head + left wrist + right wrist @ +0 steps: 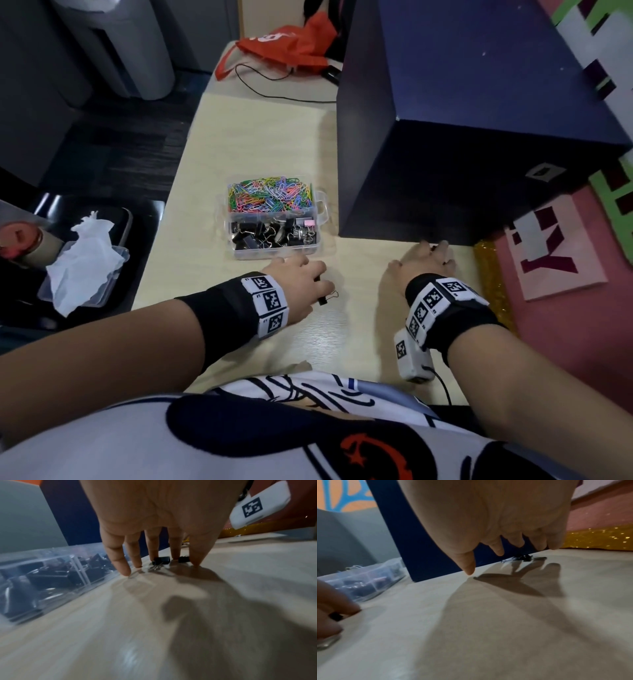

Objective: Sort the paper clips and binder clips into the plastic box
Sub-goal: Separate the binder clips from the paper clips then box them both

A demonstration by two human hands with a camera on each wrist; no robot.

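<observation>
The clear plastic box stands mid-table, with coloured paper clips in its far compartment and black binder clips in the near one. Just in front of it my left hand stands fingertips-down on the table. Its thumb and index finger pinch a black binder clip, and a second black clip lies between the index and middle fingers. My right hand hovers with its fingers spread over a small group of clips at the foot of the blue box, holding nothing.
A large dark blue box fills the table's right half, right next to the plastic box. An orange bag and a black cable lie at the far end. Left of the table a black tray holds tissue. A gold glitter strip borders the right edge.
</observation>
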